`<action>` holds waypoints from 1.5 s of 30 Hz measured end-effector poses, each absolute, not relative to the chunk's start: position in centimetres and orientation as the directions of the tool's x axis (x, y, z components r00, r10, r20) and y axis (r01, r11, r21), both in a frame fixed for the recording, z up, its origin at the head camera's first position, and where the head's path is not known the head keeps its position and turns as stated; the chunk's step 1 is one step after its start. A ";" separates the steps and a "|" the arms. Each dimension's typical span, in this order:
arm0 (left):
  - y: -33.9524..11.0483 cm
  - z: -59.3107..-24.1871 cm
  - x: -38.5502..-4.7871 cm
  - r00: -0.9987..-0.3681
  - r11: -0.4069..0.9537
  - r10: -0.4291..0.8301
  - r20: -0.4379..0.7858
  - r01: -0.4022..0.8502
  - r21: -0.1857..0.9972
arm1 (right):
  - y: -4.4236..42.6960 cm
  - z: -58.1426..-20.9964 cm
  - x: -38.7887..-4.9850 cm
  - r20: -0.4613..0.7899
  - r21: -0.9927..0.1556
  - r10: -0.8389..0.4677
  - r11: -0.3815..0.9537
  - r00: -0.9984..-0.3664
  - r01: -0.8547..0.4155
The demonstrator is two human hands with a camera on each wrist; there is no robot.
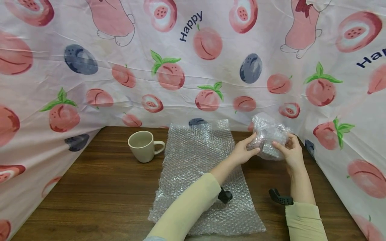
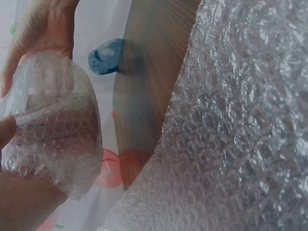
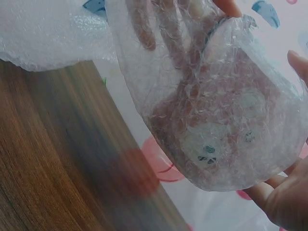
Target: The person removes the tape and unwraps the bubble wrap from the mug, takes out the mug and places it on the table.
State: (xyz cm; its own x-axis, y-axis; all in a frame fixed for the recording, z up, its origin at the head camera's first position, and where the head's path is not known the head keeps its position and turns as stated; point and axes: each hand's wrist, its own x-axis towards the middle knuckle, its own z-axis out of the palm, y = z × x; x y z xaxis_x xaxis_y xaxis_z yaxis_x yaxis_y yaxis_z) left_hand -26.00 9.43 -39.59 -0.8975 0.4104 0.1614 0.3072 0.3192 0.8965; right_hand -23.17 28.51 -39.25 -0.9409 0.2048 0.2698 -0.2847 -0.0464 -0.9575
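Note:
Both hands hold a bundle wrapped in bubble wrap [image 1: 266, 139] above the back right of the table. The left hand [image 1: 242, 150] grips its left side, thumb in front. On its right side, the right hand [image 1: 293, 152] has its thumb against the front and fingers curled round behind. In the left wrist view the bundle [image 2: 57, 127] sits between two hands, dark lines showing faintly through the wrap. Pinkish contents with pale shapes and small dark marks show through the bundle [image 3: 231, 130] in the right wrist view, where fingers are visible through the plastic.
A large sheet of bubble wrap [image 1: 199, 154] lies flat across the middle of the wooden table [image 1: 90, 197], under the left forearm. Left of the sheet, a cream mug [image 1: 142, 147] stands upright, handle to the right. Printed cloth [image 1: 126, 57] hangs behind and at both sides.

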 end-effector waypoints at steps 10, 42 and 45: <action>8.3 -38.7 -25.6 -0.878 0.299 0.436 0.195 0.346 0.889 | 27.4 -38.3 -22.5 0.261 -0.959 0.238 -0.048 -0.936 -0.279; 3.5 -38.2 -24.2 -0.844 0.173 0.469 0.262 0.378 0.909 | 22.9 -37.4 -20.0 0.216 -0.975 0.263 0.005 -0.940 -0.222; 3.0 -38.4 -24.1 -0.844 0.173 0.466 0.267 0.383 0.907 | 22.4 -37.6 -19.8 0.210 -0.977 0.254 0.011 -0.944 -0.214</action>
State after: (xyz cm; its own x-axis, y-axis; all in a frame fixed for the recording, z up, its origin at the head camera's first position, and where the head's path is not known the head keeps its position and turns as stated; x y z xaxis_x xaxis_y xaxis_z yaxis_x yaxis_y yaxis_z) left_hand -24.11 2.98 -38.41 -0.8435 0.4658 0.2675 0.3832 0.1730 0.9073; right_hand -19.80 22.42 -37.65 -0.9442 0.2537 0.2099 -0.2141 0.0111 -0.9767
